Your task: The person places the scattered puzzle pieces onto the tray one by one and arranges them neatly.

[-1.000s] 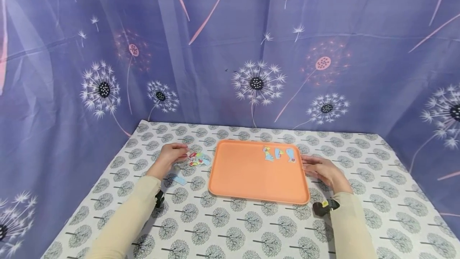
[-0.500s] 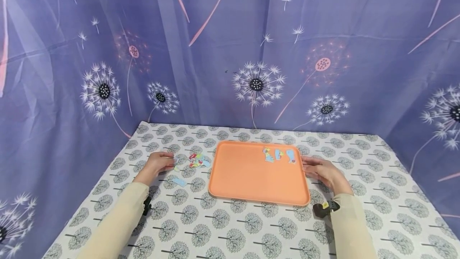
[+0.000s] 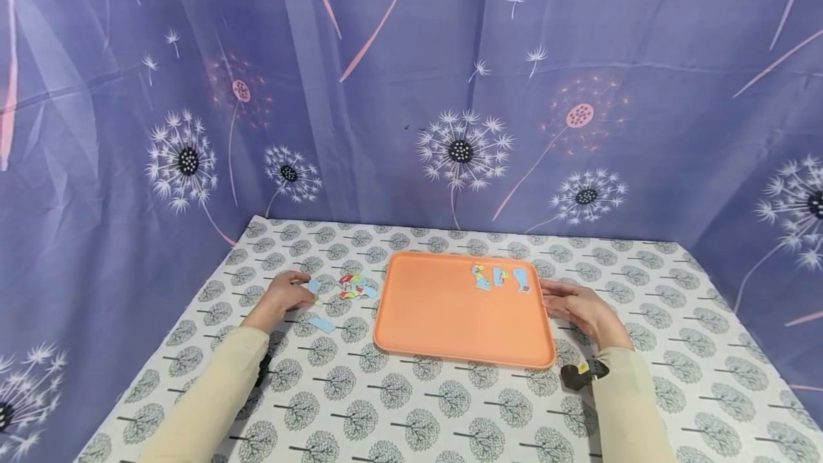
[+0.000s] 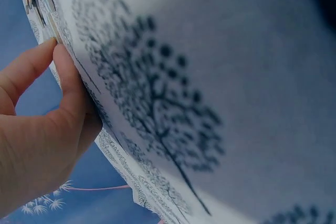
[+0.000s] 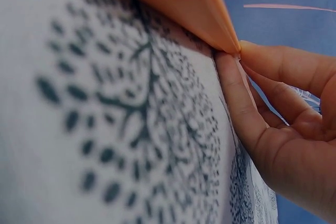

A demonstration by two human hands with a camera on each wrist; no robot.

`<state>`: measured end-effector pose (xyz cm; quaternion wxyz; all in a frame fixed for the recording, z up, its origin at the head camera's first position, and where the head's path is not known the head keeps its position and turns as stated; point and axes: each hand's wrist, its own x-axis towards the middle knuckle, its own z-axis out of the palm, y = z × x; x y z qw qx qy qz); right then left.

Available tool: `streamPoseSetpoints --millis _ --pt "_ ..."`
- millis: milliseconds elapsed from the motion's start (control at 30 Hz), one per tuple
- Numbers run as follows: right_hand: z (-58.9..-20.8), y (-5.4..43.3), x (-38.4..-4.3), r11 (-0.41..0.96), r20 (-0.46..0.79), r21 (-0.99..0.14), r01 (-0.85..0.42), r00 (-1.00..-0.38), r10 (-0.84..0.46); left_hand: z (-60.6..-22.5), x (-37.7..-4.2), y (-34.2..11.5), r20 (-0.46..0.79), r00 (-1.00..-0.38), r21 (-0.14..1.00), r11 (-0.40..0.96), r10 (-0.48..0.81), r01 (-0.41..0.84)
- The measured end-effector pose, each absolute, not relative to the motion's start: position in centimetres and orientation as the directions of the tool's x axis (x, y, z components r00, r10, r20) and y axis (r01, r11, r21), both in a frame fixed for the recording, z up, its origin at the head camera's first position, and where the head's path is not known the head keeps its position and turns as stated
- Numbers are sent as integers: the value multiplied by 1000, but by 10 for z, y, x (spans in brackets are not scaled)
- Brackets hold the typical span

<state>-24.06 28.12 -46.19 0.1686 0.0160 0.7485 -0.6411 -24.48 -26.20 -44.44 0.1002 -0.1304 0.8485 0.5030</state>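
My left hand [image 3: 280, 300], left of the tray, pinches a small light blue puzzle piece [image 3: 313, 285] between thumb and finger, low over the cloth. In the left wrist view only a thin edge of that piece shows at the fingertips [image 4: 61, 51]. A pile of colourful puzzle pieces [image 3: 353, 286] lies just to its right, and a single light blue piece [image 3: 321, 324] lies nearer the front. My right hand [image 3: 586, 311] grips the right rim of an orange tray [image 3: 444, 320]. Three puzzle pieces [image 3: 500, 276] lie along the tray's far right side.
The table has a white cloth [image 3: 450, 420] printed with grey trees. Behind it and at both sides hangs a purple curtain [image 3: 386, 148] with dandelions. A black wrist device [image 3: 581, 374] sits on my right wrist.
My left hand has drawn back to the left from the pile, and a light blue piece now shows at its fingertips. The right hand and tray stay where they were.
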Motion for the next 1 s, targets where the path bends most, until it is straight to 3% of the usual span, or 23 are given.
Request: streamPoseSetpoints --millis 233,1000 --pt "-461 283 -239 168 -263 -958 231 -944 -199 -442 -246 -259 -305 -945 794 516 -116 -320" --pt "-462 281 -238 175 -264 -957 232 -946 -189 -428 -253 -241 -290 -950 879 362 -113 -311"
